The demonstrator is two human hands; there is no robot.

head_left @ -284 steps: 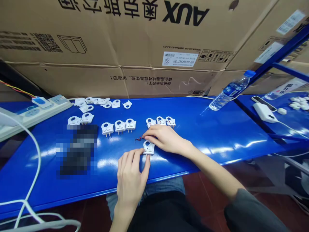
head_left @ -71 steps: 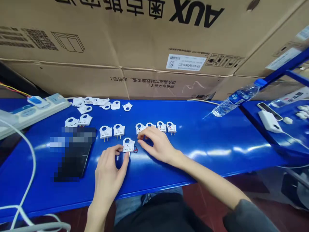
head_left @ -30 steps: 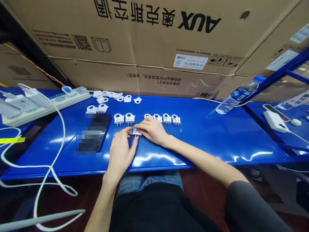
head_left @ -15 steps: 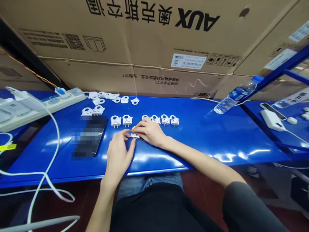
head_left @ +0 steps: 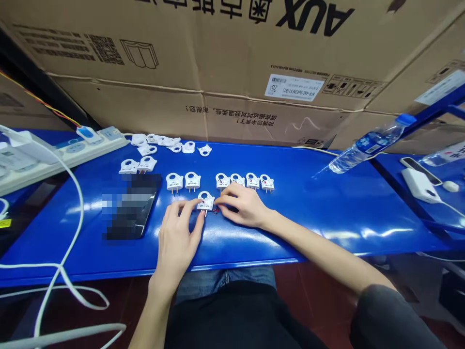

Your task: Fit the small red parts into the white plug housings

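Between my hands lies a white two-pin plug [head_left: 206, 203] with a ring-shaped top, its metal pins pointing toward me. My left hand [head_left: 178, 232] pinches it from the left, index finger at its side and thumb near the pins. At the plug's right edge, the fingertips of my right hand [head_left: 245, 206] are drawn together against it. A short dark red wire [head_left: 215, 211] shows just below those fingertips. Behind my hands stands a row of similar plugs, among them one plug [head_left: 175, 182] on the left and another plug [head_left: 267, 182] on the right.
Loose white ring-topped covers [head_left: 167, 141] lie at the back left, near a power strip [head_left: 72, 155] with a white cable. A black phone [head_left: 143, 208], partly blurred out, is left of my hands. A water bottle [head_left: 366, 145] leans at the right; a large carton [head_left: 236, 58] stands behind.
My right hand has drawn back from over the plug to its right edge, uncovering the plug's ring. My left hand keeps its pinch. The view has shifted slightly.
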